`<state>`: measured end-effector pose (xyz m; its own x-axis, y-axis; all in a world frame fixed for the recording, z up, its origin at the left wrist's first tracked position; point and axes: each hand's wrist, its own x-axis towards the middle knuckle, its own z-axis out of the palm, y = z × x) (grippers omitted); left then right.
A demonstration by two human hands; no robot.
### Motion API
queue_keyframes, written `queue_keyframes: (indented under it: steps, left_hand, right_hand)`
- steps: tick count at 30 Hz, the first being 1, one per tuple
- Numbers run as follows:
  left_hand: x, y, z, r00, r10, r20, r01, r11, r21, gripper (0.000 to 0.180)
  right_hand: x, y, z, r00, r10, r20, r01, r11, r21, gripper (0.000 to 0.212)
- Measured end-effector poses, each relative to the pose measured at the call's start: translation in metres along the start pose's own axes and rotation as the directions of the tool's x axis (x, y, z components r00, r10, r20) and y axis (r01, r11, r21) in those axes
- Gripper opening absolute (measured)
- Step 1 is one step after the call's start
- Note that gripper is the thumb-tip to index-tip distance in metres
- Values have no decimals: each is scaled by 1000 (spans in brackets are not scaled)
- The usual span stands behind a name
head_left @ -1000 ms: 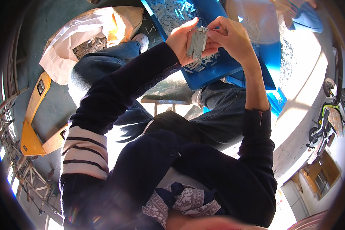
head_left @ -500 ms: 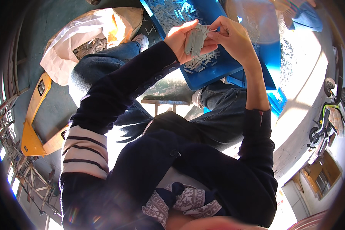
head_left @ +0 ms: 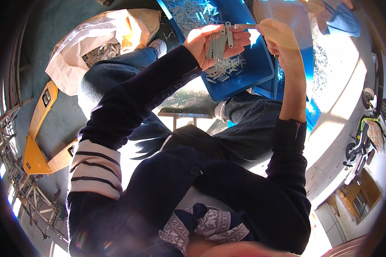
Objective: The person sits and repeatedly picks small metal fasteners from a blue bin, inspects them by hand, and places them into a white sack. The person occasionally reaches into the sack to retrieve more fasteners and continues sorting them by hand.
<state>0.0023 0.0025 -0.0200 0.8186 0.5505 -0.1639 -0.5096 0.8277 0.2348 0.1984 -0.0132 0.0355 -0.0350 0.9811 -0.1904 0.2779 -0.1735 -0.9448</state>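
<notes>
Several flat grey metal strips [head_left: 217, 46] with rounded ends lie across the palm and fingers of my left hand [head_left: 199, 46], which is turned up over a blue bin [head_left: 242, 85]. To its right, my right hand [head_left: 281, 39] pinches the end of a single metal strip [head_left: 245, 26]. That strip points left, its far end beside the top of the ones in my left hand; I cannot tell whether they touch. Below my hands, many loose strips [head_left: 228, 70] lie in the bin.
A paper sack [head_left: 64, 60] with scrap-like pieces stands open at the left, by my knee. Below it is a yellow metal frame [head_left: 38, 128]. Another blue bin [head_left: 305, 70] is at the right. Part of another person [head_left: 345, 21] shows at the upper right. A scooter [head_left: 363, 137] stands far right.
My right hand has moved right, away from my left palm, with one strip now in its fingers. The strips in my left hand have spread a little.
</notes>
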Motion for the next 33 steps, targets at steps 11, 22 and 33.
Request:
queue_keyframes:
  steps: [11,22,33]
  left_hand:
    - [0,2,0,990,86,-108,-83,996,32,46]
    - [0,-2,5,999,-51,16,50,997,58,62]
    - [-4,-4,17,991,-117,-61,122,988,98,67]
  right_hand:
    - [-1,-4,-9,962,152,227,-76,947,-311,22]
    - [2,4,-31,941,95,-326,-45,986,158,22]
    - [5,-3,20,986,-26,163,78,943,-323,18]
